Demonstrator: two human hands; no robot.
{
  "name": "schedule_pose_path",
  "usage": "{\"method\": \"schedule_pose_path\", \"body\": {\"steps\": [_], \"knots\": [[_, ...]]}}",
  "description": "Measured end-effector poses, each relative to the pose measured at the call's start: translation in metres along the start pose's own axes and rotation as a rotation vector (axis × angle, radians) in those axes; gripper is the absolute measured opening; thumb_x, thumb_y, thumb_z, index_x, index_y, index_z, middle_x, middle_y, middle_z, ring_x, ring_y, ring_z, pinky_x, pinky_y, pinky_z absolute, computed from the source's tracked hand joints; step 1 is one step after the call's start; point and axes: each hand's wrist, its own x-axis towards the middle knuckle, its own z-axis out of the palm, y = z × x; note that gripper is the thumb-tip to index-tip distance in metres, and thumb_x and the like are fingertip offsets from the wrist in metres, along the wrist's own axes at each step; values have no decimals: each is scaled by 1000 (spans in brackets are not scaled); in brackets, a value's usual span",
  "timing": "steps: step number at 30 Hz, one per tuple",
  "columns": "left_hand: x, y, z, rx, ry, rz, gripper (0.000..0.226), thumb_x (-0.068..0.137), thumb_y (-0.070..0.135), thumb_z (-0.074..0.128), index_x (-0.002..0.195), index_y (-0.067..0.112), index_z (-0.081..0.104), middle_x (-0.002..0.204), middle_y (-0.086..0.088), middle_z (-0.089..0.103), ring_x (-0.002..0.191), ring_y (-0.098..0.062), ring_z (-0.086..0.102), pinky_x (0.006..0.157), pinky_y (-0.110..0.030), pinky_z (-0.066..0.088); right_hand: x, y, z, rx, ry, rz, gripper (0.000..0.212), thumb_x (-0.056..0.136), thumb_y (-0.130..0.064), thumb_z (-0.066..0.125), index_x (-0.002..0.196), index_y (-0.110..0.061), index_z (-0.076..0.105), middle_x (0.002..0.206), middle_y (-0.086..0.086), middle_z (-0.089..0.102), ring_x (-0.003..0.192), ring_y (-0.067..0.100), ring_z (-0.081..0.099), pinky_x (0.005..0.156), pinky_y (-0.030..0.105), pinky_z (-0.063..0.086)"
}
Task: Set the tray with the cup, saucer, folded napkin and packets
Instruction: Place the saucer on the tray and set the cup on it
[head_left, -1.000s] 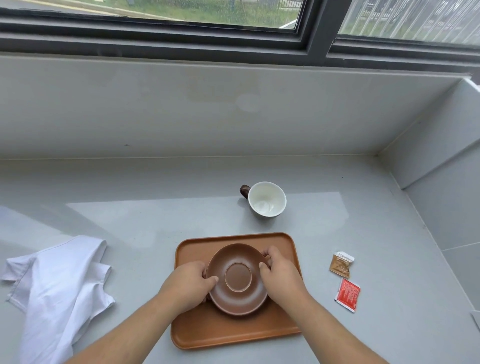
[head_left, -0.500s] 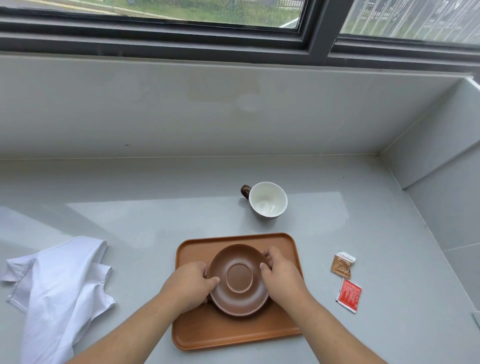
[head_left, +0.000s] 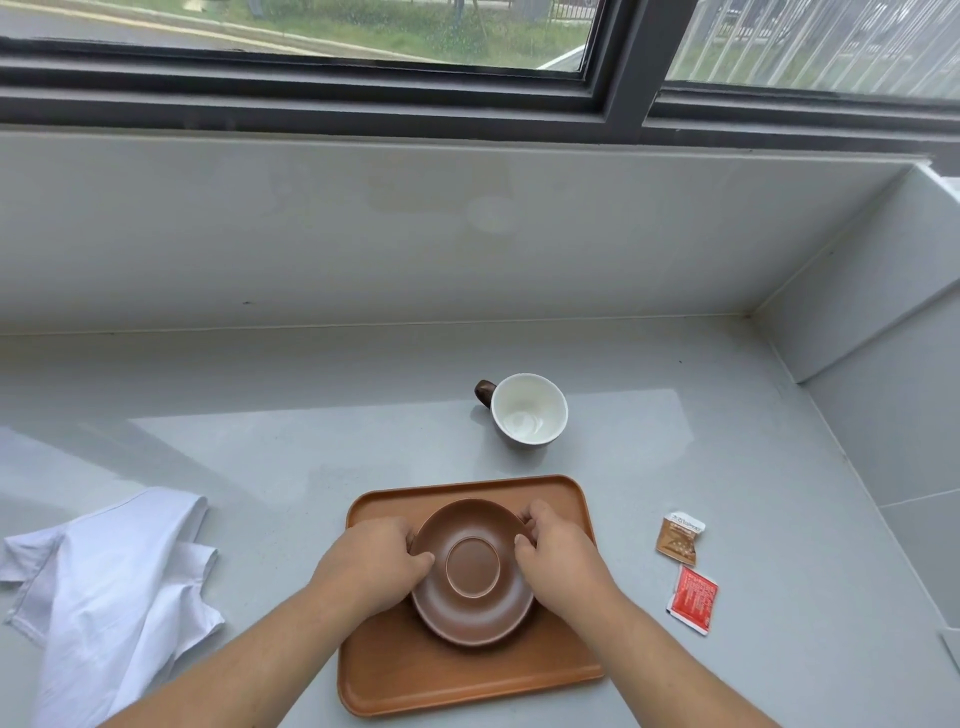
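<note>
A brown saucer sits on the orange-brown tray near the counter's front edge. My left hand grips the saucer's left rim and my right hand grips its right rim. Behind the tray on the counter stands a cup, white inside, with a dark brown handle pointing left. A crumpled white napkin lies unfolded at the left. Right of the tray lie two packets: a brown one and a red one.
The grey counter ends at a low wall under a window at the back and a side wall at the right. A small white corner of something shows at the far right edge.
Both hands stay on the saucer's rim; the saucer has barely shifted on the tray. Nothing else has moved.
</note>
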Motion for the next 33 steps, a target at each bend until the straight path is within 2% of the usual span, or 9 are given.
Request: {"method": "schedule_pose_path", "body": {"steps": [3,6,11,13,15,18,21,26,33], "knots": [[12,10,-14,3,93,19,22,84,48,63,79,26,59,79,11,67,78,-10,62,63,-30,50,9,-3,-13,62,53,25,13,95,-27,54,107,-27,60,91,-10,68,82,9,64,73,32,54],[30,26,-34,14,151,58,20,85,49,61,95,32,61,90,11,70,89,-16,65,75,-34,55,25,-5,-31,167,160,65,16,96,-32,56,110,-26,58,80,-8,68,73,8,64,66,29,50],[66,61,-63,3,209,161,47,89,48,65,132,32,51,119,10,70,106,-19,66,78,-34,49,64,-13,-61,395,214,198,36,96,-47,53,125,-28,46,74,2,73,61,18,70,59,35,59],[76,73,-68,8,227,187,55,90,47,65,139,35,46,126,9,69,111,-20,65,79,-34,49,79,-17,-68,456,169,223,36,97,-49,52,126,-28,46,76,4,74,51,16,68,47,29,56],[85,83,-70,34,229,218,61,90,44,64,145,38,39,130,7,68,114,-22,65,81,-36,52,92,-21,-71,443,125,223,28,98,-40,51,121,-24,50,77,7,75,46,16,66,42,27,54],[98,94,-72,108,198,252,65,93,39,61,151,41,32,133,1,66,117,-27,64,90,-44,57,102,-25,-70,407,72,227,23,91,-19,45,113,-20,52,80,14,73,49,23,65,53,43,63],[103,99,-72,132,154,245,55,96,35,58,147,39,40,129,0,66,115,-28,63,92,-46,57,98,-26,-69,371,85,185,25,87,-15,44,111,-20,52,84,16,70,55,28,67,54,48,62],[75,79,-71,55,201,275,6,92,33,54,96,34,57,89,10,68,84,-23,61,66,-35,51,64,-28,-68,208,76,34,24,86,-26,47,108,-25,55,88,3,68,70,28,69,62,42,60],[-5,22,-41,40,98,240,12,78,41,53,79,29,53,74,10,65,69,-7,59,53,-29,42,-7,-35,-42,38,-39,-47,34,87,-31,47,119,-32,58,101,-6,65,92,17,61,76,38,56]]}}
